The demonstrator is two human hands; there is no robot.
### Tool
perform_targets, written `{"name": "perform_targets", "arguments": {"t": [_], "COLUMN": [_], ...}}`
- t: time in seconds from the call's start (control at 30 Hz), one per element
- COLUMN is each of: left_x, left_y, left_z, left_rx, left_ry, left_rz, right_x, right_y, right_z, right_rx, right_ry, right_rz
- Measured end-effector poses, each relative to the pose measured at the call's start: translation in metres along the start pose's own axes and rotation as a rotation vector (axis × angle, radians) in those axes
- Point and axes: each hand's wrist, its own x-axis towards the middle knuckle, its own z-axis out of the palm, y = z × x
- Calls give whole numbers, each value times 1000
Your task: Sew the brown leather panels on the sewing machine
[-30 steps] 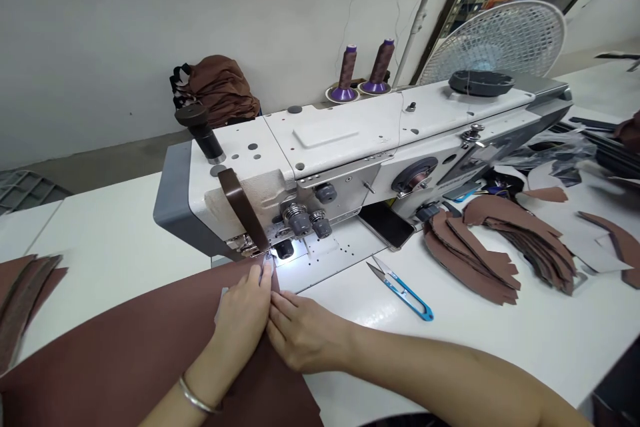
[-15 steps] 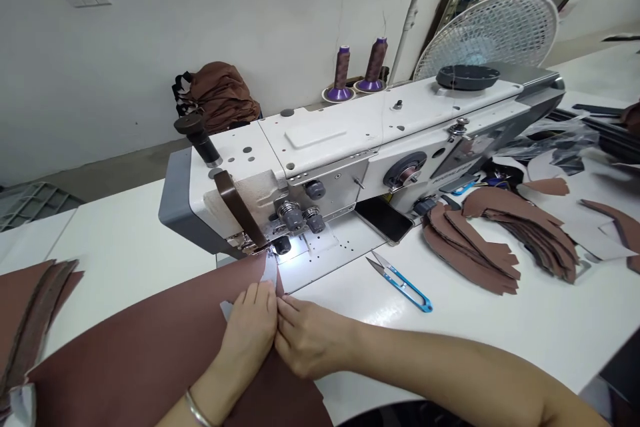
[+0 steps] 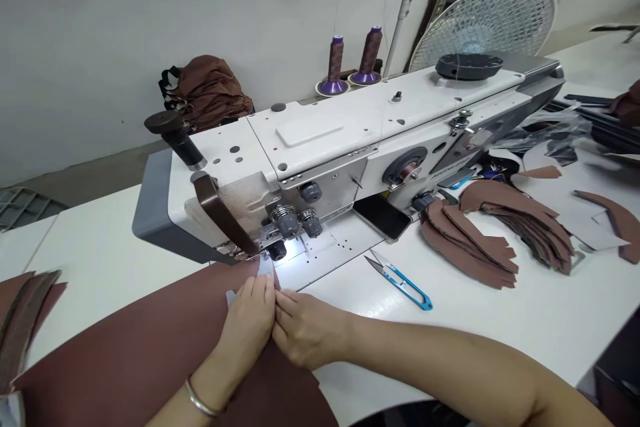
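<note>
While they meet at the sheet's edge, the left hand [image 3: 247,327] and the right hand [image 3: 305,330] press close together, fingers touching, and both pinch the brown sheet [image 3: 150,347], which spreads under the left forearm and off the lower edge of the view. A silver bangle [image 3: 199,398] circles the left wrist. Just above the left fingers, a pale slip [image 3: 266,267] lies against the sheet (what it is made of is too small to tell).

The sheet's top corner reaches the presser foot [image 3: 250,253] of a white industrial sewing machine [image 3: 320,147], beside its brightly lit needle plate [image 3: 325,247]. To the right lie blue-handled thread snips [image 3: 400,283], near the right forearm, and a black phone [image 3: 383,217] against the machine. Farther right sit stacks of cut brown pieces [image 3: 467,240] on the white table [image 3: 100,240] — another stack [image 3: 20,313] lies at far left. Behind the machine stand two brown thread cones [image 3: 353,57], and a wire-guarded fan [image 3: 483,17] stands beyond them.
</note>
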Motion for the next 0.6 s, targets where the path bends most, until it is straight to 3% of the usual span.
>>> {"name": "perform_targets", "arguments": {"t": [0.17, 0.43, 0.6], "left_x": [7, 1, -6], "left_y": [-7, -18, -28], "left_z": [5, 2, 1], "left_rx": [-4, -185, -366], "left_ry": [-2, -258, -292], "left_rz": [-23, -141, -202], "right_x": [2, -2, -4], "right_y": [7, 5, 0], "right_z": [6, 2, 2], "right_rx": [-47, -1, -17], "right_ry": [23, 41, 51], "right_rz": [25, 22, 34]}}
